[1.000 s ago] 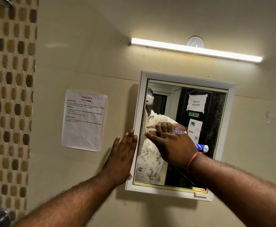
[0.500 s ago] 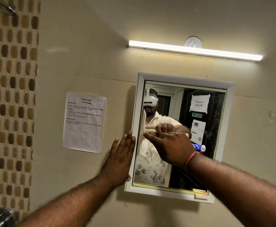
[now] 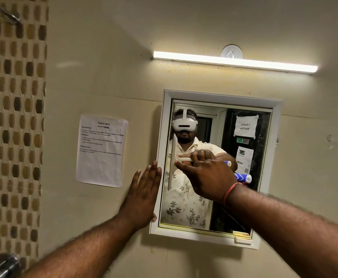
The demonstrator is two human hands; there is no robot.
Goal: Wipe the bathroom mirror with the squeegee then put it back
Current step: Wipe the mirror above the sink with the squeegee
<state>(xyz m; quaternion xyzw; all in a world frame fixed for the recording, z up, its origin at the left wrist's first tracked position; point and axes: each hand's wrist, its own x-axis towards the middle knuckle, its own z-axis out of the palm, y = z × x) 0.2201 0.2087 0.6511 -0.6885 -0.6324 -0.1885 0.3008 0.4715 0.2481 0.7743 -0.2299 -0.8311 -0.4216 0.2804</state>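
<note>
A white-framed mirror point(image 3: 272, 157) hangs on the beige wall. My right hand point(image 3: 206, 182) is closed around the squeegee point(image 3: 243, 178), whose blue and white handle end sticks out past my wrist. Its white blade stands vertical against the glass at the mirror's left edge, mostly hidden by my fingers. My left hand point(image 3: 144, 195) lies flat with fingers together on the mirror's left frame and the wall beside it, holding nothing.
A printed task sheet point(image 3: 101, 150) is taped to the wall left of the mirror. A lit tube light point(image 3: 234, 61) runs above it. Mosaic tiles point(image 3: 13, 127) cover the left wall, with a chrome fitting point(image 3: 3, 265) at the bottom left.
The camera has shifted so more of the mirror's left side and reflection shows. Both hands stay in about the same place on the mirror.
</note>
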